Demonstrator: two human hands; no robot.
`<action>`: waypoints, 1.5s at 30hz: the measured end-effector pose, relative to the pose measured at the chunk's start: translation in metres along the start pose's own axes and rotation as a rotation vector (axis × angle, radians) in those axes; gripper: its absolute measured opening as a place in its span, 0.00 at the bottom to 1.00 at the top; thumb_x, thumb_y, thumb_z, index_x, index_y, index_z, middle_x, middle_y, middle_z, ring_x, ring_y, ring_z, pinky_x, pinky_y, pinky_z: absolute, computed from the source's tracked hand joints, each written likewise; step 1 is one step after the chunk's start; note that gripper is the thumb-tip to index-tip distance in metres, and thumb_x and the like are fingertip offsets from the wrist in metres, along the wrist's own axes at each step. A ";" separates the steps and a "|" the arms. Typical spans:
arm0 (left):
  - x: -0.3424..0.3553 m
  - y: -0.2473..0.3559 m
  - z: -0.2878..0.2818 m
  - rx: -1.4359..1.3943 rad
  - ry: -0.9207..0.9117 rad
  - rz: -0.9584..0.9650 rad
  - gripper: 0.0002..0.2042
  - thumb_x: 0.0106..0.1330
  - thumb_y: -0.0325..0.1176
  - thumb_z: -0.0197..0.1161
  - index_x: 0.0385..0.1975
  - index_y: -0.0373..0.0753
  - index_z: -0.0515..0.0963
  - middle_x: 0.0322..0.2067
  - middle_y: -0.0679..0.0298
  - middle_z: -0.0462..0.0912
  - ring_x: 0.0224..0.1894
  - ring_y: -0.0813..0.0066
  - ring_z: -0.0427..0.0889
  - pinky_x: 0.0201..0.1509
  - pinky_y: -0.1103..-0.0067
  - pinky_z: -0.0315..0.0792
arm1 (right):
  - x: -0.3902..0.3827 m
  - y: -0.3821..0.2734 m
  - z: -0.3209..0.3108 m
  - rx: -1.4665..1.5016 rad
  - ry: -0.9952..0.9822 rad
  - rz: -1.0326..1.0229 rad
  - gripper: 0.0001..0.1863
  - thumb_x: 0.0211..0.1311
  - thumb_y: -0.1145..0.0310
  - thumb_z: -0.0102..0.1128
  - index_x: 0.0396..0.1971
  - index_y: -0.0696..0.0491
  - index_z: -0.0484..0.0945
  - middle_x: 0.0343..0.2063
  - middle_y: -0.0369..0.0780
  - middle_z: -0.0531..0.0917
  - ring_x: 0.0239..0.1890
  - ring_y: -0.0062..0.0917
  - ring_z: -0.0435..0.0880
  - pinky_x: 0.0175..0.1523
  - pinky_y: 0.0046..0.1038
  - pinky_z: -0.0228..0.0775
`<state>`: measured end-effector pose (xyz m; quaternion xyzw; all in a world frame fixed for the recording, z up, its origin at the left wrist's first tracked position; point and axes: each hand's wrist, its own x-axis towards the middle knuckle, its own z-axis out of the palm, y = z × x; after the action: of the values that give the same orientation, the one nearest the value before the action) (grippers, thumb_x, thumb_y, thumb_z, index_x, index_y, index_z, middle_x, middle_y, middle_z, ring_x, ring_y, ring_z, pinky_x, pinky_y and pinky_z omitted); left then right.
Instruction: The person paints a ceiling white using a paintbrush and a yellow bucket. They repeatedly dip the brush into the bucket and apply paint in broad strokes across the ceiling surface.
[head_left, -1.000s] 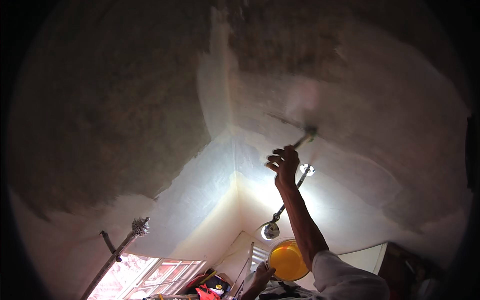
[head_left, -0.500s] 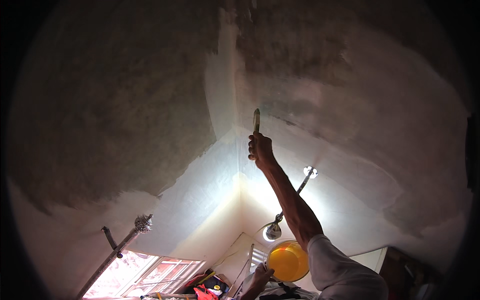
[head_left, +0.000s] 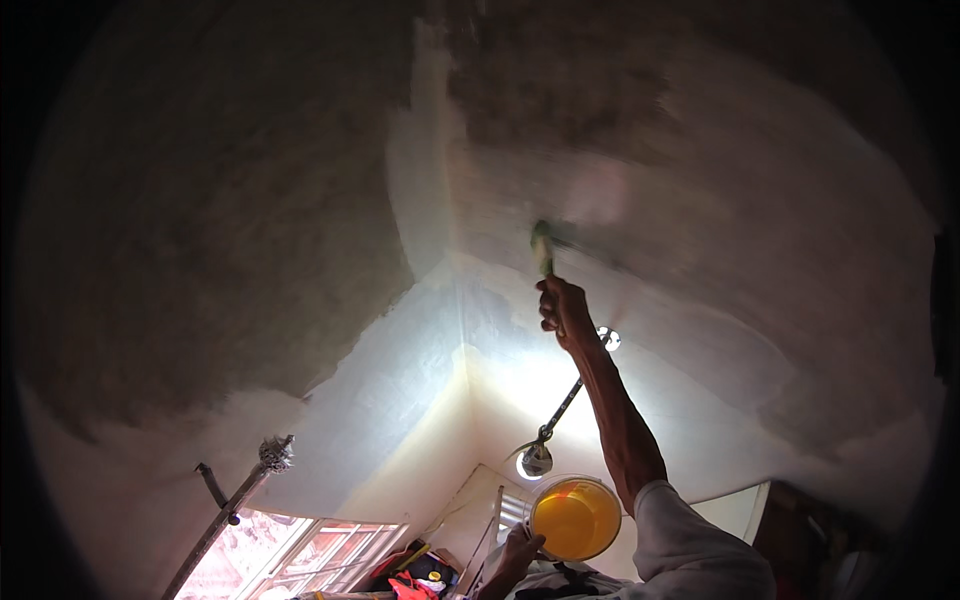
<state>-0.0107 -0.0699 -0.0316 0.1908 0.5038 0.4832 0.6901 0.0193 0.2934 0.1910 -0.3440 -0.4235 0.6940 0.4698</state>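
My right hand (head_left: 567, 308) is raised, its fingers wrapped round the handle of a paintbrush (head_left: 542, 248). The brush head is up against the pale wet-looking surface (head_left: 600, 190), to the right of the corner line, and slightly smeared by motion. Low in the view, my left hand (head_left: 518, 556) grips the near-left side of a yellow-orange bucket (head_left: 603, 500). The bucket is tilted so its inside shows; what liquid it holds is hard to make out.
A lit bulb (head_left: 535, 460) hangs on a dark rod near my right forearm. At lower left a pole (head_left: 230, 510) with a wrapped end stands before a bright window (head_left: 300, 555). Red and dark items (head_left: 412, 580) lie beside the window. A dark shelf (head_left: 800, 530) is at lower right.
My right hand and the paintbrush have moved right across the surface, away from the corner line. The whole view has shifted slightly; my left hand still grips the bucket.
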 end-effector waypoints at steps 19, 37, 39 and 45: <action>0.006 -0.010 0.000 0.033 0.002 -0.031 0.17 0.59 0.24 0.60 0.45 0.26 0.65 0.38 0.51 0.77 0.34 0.57 0.83 0.29 0.68 0.84 | -0.069 0.016 -0.028 0.011 0.118 -0.013 0.13 0.65 0.57 0.54 0.33 0.51 0.69 0.13 0.29 0.67 0.09 0.13 0.64 0.14 0.17 0.55; -0.002 -0.006 0.007 0.055 -0.066 -0.057 0.13 0.61 0.25 0.59 0.40 0.27 0.66 0.34 0.51 0.78 0.31 0.59 0.84 0.31 0.68 0.84 | 0.083 0.031 0.085 -0.148 -0.199 0.169 0.11 0.60 0.62 0.47 0.34 0.55 0.70 0.15 0.30 0.64 0.13 0.15 0.58 0.21 0.26 0.53; -0.005 -0.006 0.007 0.081 -0.021 -0.048 0.13 0.60 0.25 0.59 0.40 0.26 0.66 0.35 0.51 0.78 0.32 0.59 0.84 0.33 0.67 0.84 | 0.100 0.035 0.088 -0.102 -0.177 0.170 0.11 0.60 0.62 0.47 0.33 0.55 0.70 0.15 0.30 0.64 0.13 0.15 0.57 0.21 0.26 0.53; -0.002 -0.020 -0.008 0.096 0.035 -0.068 0.14 0.59 0.26 0.60 0.42 0.28 0.66 0.37 0.52 0.78 0.36 0.59 0.83 0.33 0.67 0.84 | 0.129 0.048 0.093 -0.122 -0.151 0.160 0.10 0.61 0.63 0.48 0.31 0.55 0.70 0.15 0.30 0.63 0.13 0.15 0.57 0.20 0.25 0.51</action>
<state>-0.0078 -0.0823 -0.0494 0.1979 0.5447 0.4379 0.6873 -0.1211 0.3809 0.1751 -0.3513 -0.4705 0.7260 0.3578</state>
